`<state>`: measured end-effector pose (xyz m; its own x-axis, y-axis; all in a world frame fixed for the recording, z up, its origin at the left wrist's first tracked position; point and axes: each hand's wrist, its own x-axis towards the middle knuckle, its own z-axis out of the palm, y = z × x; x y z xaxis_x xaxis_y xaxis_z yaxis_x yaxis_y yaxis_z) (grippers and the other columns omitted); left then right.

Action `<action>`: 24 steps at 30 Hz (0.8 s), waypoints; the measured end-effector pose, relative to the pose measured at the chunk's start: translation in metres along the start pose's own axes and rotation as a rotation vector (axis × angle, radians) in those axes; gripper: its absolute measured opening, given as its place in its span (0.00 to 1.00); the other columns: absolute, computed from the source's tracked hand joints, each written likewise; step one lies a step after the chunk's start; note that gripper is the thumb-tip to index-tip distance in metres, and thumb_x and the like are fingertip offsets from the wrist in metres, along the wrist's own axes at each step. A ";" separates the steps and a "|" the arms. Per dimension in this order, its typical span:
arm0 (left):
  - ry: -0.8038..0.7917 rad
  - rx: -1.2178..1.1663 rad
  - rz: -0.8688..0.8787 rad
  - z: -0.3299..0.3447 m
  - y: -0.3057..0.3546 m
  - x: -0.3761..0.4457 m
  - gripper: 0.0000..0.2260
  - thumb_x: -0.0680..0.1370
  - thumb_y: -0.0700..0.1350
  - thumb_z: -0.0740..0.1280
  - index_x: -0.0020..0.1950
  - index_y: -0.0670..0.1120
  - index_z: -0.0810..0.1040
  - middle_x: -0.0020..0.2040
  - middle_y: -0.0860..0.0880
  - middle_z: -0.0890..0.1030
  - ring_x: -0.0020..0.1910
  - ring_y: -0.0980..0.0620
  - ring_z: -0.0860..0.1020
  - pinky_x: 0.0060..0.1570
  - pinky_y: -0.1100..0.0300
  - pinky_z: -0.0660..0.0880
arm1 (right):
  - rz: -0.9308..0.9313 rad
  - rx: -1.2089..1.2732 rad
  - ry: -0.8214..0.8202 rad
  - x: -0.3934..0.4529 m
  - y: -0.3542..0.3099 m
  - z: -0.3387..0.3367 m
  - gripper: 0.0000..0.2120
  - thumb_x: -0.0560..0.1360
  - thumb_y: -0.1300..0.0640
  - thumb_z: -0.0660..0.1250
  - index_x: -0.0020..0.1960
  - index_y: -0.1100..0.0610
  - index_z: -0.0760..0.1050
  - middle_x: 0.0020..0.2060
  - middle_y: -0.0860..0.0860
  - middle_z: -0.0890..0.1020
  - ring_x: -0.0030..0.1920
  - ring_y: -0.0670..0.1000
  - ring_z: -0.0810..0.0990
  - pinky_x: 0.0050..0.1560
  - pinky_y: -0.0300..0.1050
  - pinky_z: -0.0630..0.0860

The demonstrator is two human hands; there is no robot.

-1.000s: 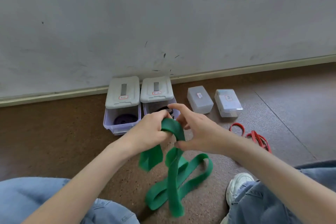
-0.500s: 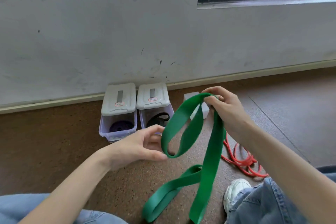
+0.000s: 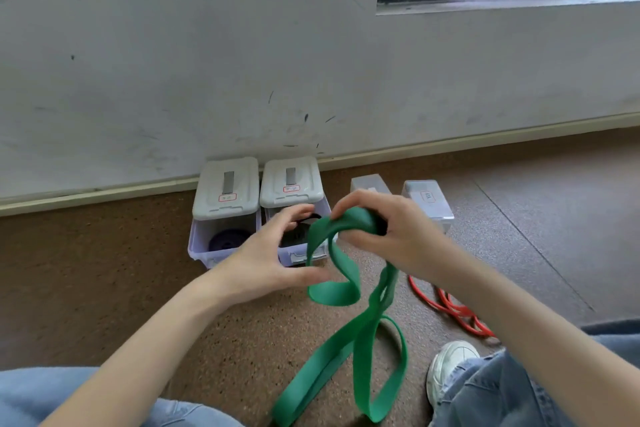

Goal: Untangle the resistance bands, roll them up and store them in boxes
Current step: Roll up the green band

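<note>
Head view: green band (image 3: pixel 349 322) between both hands.

We see a wide green band (image 3: pixel 349 291) held up at its top end, where it is bunched into a fold; below, it hangs in twisted loops that reach the floor. A thin red band (image 3: pixel 450 308) lies tangled on the floor to the right. Against the wall stand two lidded boxes, open at the front: the left box (image 3: pixel 225 211) holds a rolled purple band (image 3: pixel 227 241), the right box (image 3: pixel 291 184) a black band (image 3: pixel 299 236). Two small clear boxes (image 3: pixel 429 199) sit further right.
</note>
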<state>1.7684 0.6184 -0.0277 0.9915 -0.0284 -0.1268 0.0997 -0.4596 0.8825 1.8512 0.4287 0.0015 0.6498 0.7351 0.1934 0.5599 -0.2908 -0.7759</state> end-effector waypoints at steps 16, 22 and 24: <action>0.270 -0.719 0.062 -0.034 0.034 -0.006 0.17 0.69 0.59 0.71 0.40 0.45 0.78 0.30 0.54 0.68 0.27 0.58 0.65 0.23 0.69 0.63 | 0.277 0.130 -0.369 0.003 0.005 -0.020 0.16 0.73 0.64 0.67 0.51 0.46 0.66 0.53 0.52 0.79 0.52 0.55 0.80 0.52 0.51 0.80; 0.166 -0.463 -0.045 0.003 0.038 -0.002 0.06 0.79 0.42 0.60 0.45 0.41 0.71 0.29 0.52 0.69 0.25 0.60 0.66 0.23 0.68 0.64 | 0.087 0.191 -0.158 0.002 0.001 0.012 0.45 0.63 0.51 0.77 0.68 0.36 0.52 0.57 0.38 0.73 0.55 0.38 0.76 0.58 0.34 0.74; 0.147 -0.452 -0.072 0.006 0.038 0.000 0.07 0.79 0.43 0.60 0.47 0.40 0.72 0.31 0.49 0.69 0.25 0.59 0.67 0.24 0.68 0.66 | 0.002 0.080 -0.096 0.004 0.001 0.017 0.37 0.69 0.58 0.74 0.68 0.42 0.57 0.47 0.40 0.75 0.47 0.39 0.77 0.49 0.32 0.76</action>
<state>1.7713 0.5954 0.0033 0.9789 0.1297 -0.1582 0.1624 -0.0231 0.9864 1.8457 0.4415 -0.0088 0.5963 0.7911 0.1362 0.5133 -0.2454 -0.8224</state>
